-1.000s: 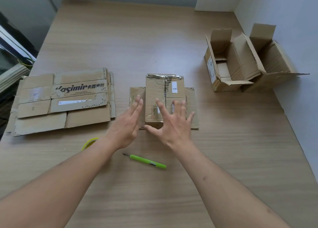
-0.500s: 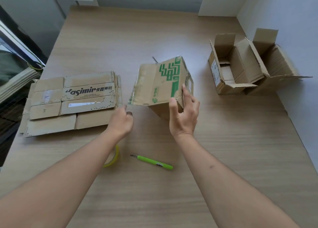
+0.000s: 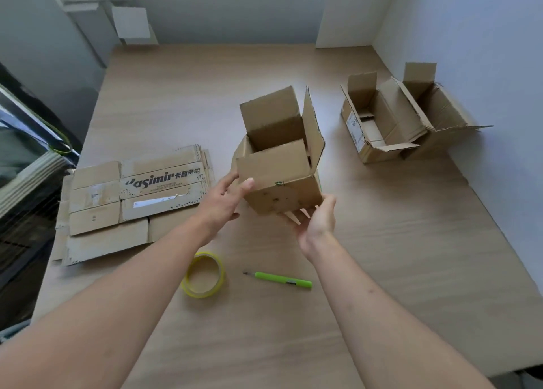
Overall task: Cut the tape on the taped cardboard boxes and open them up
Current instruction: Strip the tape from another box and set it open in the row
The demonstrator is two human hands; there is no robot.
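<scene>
I hold a small brown cardboard box [image 3: 282,194] above the middle of the table, its top flaps standing open and its inside showing. My left hand [image 3: 224,202] grips its left side, thumb on the near flap. My right hand [image 3: 316,221] cups the box's lower right corner from beneath, fingers curled under it. A green utility knife [image 3: 282,280] lies on the table below the box, with nothing touching it.
A yellow tape roll [image 3: 203,274] lies left of the knife. A stack of flattened cardboard [image 3: 117,200] lies at the left. Two opened boxes [image 3: 390,121] stand at the right by the wall. The wooden table [image 3: 396,241] ends near the wall on the right.
The box lay flat under my open hands; I picked it up, turned it, and now it is upright with its flaps open. The camera view has shifted back.
</scene>
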